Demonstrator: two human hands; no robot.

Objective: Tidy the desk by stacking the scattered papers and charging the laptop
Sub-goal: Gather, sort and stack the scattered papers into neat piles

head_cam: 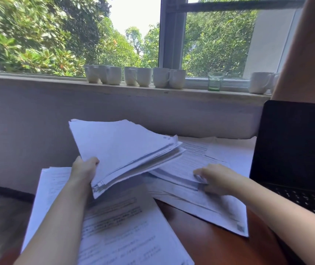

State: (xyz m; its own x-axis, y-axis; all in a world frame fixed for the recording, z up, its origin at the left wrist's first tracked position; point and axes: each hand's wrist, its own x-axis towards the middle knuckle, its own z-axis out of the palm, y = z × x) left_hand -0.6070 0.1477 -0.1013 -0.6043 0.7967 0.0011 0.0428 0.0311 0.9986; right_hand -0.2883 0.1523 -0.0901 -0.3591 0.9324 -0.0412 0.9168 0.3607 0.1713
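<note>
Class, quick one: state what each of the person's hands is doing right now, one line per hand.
Left hand: closed, gripping the lifted paper stack.
Right hand: closed, fingers curled round the lower pile at its edge.

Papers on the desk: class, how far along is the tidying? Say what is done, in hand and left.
Done: a thick stack is gathered, gripped by the left hand and raised off the desk. In hand: the right hand grips the edge of a smaller pile. Left: loose sheets lie near the front edge, and the open laptop shows no cable in view.
</note>
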